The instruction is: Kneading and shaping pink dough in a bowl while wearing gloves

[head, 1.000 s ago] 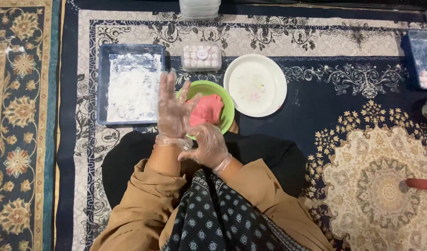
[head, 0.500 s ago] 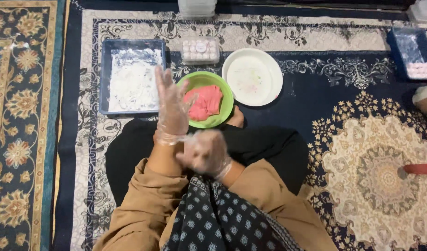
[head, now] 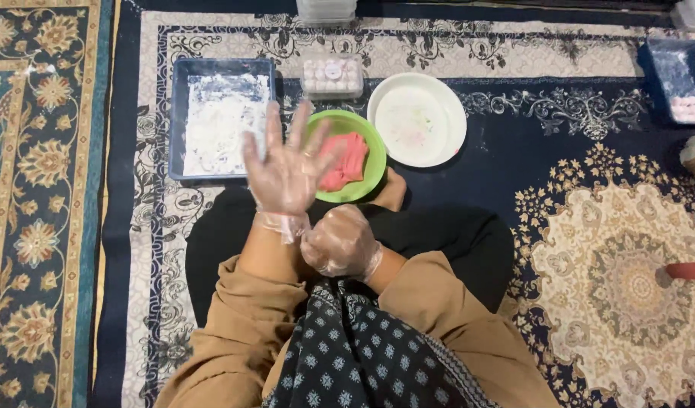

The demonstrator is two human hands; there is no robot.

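Compared to half a second back, the left hand [head: 287, 170] has spread its fingers wider and tipped a bit toward the green bowl [head: 374, 143], while the right hand [head: 341, 242] is still curled at the left wrist, pinching the cuff of the clear glove [head: 283, 224]. So left is wide open and holding nothing, right is closed on the glove edge. Both hands are gloved. Containers: the green bowl sits just past the left fingertips with a slab of pink dough [head: 346, 160] in it; one white plate [head: 417, 119] right beside it, only smears on it; one blue tray [head: 220, 117] on the left dusted with white flour; one small clear box [head: 331, 76] of pale round balls behind the bowl, too small to count; a second blue tray [head: 678, 79] far right with a few pinkish balls. Everything's on a patterned rug [head: 513, 174].
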